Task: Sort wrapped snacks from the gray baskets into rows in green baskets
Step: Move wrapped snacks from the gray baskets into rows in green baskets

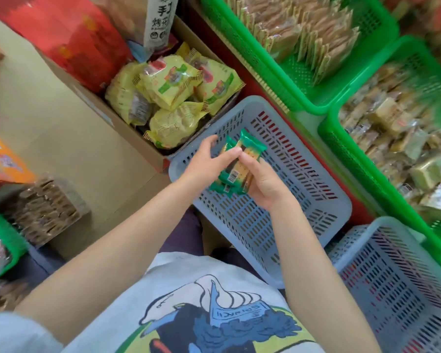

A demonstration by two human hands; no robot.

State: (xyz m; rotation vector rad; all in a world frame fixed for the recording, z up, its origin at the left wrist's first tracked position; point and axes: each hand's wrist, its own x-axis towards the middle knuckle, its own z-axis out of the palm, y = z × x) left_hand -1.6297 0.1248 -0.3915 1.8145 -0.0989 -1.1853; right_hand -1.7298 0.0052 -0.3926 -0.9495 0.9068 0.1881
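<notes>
Both hands meet over the near gray basket (316, 189), sharing a small clutch of green-wrapped snacks (236, 164). The left hand (206, 161) curls its thumb and fingers round the upper part of the packets; the right hand (262, 186) cups them from below and the side, fingers wrapped about the lower ends. I count two packets plainly, green ends fanned apart at the top, and there may be a third tucked behind; I cannot be sure.

The step looks like squaring the packets into one neat stack before they go to a green basket. To do it well, I would line the crimped ends up flush, keep the faces turned the same way, and hold the stack lightly so the biscuits inside do not crack.

The gray basket beneath the hands appears empty, its slotted floor bare. A second gray basket (402, 289) lies near the person's right, also showing nothing inside. Two green baskets sit beyond: the far green basket (270, 70) holds packets standing on edge in rows with bare floor left at its near end; the nearer green basket (341, 138) is heaped with mixed wrapped pieces, blurred. To the left, a cardboard box (127, 131) holds roughly five yellow snack bags (173, 85).
</notes>
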